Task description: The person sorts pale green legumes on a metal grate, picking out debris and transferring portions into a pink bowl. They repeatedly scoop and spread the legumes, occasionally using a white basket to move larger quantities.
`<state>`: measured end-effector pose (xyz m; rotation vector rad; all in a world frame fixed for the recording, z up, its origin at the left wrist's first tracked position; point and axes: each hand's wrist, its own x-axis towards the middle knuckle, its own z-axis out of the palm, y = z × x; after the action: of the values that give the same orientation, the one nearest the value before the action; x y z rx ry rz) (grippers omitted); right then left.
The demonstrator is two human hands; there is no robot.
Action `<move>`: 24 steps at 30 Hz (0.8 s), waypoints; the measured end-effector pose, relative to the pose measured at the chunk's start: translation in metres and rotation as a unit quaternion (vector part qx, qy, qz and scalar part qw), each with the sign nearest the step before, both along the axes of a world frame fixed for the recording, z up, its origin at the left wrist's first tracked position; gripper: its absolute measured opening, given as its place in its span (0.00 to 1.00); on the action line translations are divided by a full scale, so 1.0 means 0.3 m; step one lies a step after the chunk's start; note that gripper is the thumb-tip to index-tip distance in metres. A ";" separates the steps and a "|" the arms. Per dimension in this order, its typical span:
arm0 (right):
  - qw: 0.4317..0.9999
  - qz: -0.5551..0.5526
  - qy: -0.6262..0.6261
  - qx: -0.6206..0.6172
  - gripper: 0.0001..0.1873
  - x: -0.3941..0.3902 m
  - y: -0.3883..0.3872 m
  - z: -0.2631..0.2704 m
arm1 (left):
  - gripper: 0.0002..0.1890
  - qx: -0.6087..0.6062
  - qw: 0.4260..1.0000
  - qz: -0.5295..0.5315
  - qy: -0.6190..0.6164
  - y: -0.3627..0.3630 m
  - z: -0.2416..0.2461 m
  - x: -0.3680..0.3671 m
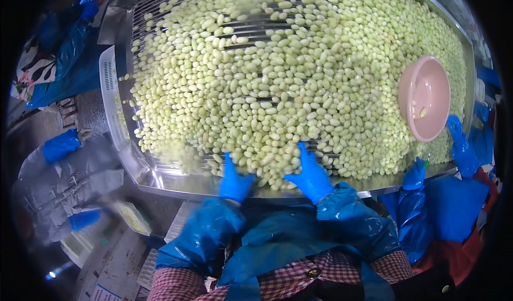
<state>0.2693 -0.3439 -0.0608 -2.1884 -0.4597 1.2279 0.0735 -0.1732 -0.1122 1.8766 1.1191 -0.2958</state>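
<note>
Pale green oval fruits (256, 74), which look like grapes, lie in a thick layer over the slotted metal rack (256, 26) of a sorting table. At the near edge, my left hand (236, 183), in a blue glove, touches the fruits with thumb and fingers spread. My right hand (312, 177), gloved the same way, reaches into the pile a little to the right, its thumb turned inward. Several loose fruits lie between the two hands. Neither hand grips anything that I can make out, though fruits may hide some fingertips.
A pink plastic bowl (431, 100) with a few fruits rests on the pile at right. Beside it are a co-worker's gloved hands (415, 175). A white perforated basket (110, 96) stands at the table's left end. The metal rim (272, 193) runs before me. Another person (68, 189) is at lower left.
</note>
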 end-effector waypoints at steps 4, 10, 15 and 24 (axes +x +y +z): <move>0.886 -0.225 0.405 0.010 0.37 0.044 0.211 -0.015 | 0.27 -0.348 0.844 0.332 -0.238 -0.034 -0.097 0.173; 0.908 -0.288 0.170 0.252 0.36 0.394 0.504 -0.121 | 0.24 -0.272 0.882 0.292 -0.251 0.338 0.011 0.528; 0.937 -0.129 -0.293 0.140 0.33 0.595 0.612 -0.124 | 0.33 0.293 0.931 0.041 -0.215 0.562 0.051 0.487; 0.853 0.137 -0.498 -0.072 0.33 0.310 0.571 -0.162 | 0.30 0.296 0.944 -0.007 -0.145 0.459 0.079 0.409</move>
<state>0.3623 -0.1727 -0.1093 -2.8394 -1.1377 0.1130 0.1961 -0.0355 -0.0883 2.3525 1.0595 0.3468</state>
